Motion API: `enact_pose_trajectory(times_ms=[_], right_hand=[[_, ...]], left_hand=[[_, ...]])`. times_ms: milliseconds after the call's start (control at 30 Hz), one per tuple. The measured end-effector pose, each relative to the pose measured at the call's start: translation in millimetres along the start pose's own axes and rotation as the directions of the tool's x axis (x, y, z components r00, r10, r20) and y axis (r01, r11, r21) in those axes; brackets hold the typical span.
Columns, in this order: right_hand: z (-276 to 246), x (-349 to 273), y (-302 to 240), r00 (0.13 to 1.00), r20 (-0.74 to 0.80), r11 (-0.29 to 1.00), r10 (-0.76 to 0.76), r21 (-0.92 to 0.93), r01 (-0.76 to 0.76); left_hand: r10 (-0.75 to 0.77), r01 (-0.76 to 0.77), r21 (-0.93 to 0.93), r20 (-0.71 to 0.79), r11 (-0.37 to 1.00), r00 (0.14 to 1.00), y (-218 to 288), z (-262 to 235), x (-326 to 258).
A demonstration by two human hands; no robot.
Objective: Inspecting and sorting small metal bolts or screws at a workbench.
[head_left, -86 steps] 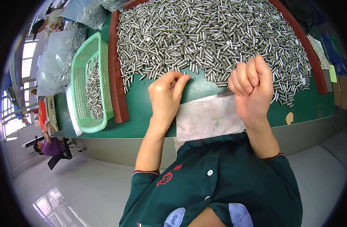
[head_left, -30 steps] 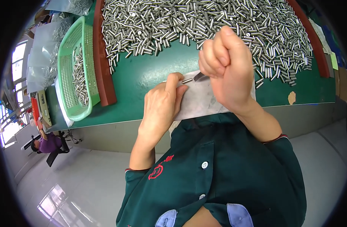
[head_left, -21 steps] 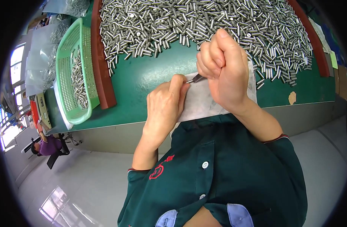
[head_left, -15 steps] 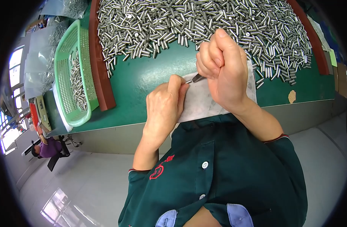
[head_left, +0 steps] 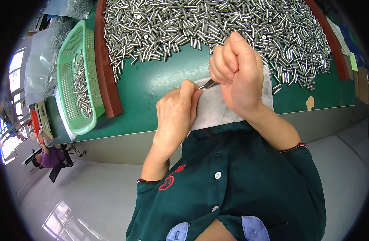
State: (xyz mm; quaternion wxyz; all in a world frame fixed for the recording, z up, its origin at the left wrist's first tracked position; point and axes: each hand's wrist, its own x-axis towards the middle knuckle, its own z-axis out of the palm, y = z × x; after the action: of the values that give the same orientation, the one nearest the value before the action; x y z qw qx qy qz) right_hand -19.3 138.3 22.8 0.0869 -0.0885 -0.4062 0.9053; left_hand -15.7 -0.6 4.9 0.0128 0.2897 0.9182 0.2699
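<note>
Metal pin (head_left: 201, 87) in left hand (head_left: 175, 107)

Head camera: a wide fisheye looked down over the bench (head_left: 148, 78)
The lens sat on the person's head, the left one of a side-by-side pair; it faced steeply downward and forward; the shirt (head_left: 188, 201) filled the lower middle from close by; the left hand (head_left: 175, 109) and right hand (head_left: 241, 76) stood near, around mid-frame; the bench ran out past the top edge; the floor (head_left: 108, 193) lay farther off, at lower left.
</note>
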Motion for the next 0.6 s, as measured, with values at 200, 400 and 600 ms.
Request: enact_pose_trajectory(times_ms=[200, 400, 600], right_hand=[[1.5, -1.1, 1.8, 1.000, 0.015, 0.999, -0.023, -0.036, 0.024], [4.6, -5.8, 7.3, 0.993, 0.042, 0.987, -0.109, -0.111, 0.113], [7.7, -9.9, 9.2, 0.982, 0.077, 0.965, -0.173, -0.184, 0.185]], left_hand=[[-0.002, 0.002, 0.007, 0.003, 1.000, 1.000, 0.4, -0.6, 1.0], [0.004, -0.004, -0.002, -0.001, 1.000, 1.000, 0.5, -0.6, 1.8], [0.030, -0.030, -0.004, -0.013, 1.000, 0.999, -0.5, 0.0, 2.2]])
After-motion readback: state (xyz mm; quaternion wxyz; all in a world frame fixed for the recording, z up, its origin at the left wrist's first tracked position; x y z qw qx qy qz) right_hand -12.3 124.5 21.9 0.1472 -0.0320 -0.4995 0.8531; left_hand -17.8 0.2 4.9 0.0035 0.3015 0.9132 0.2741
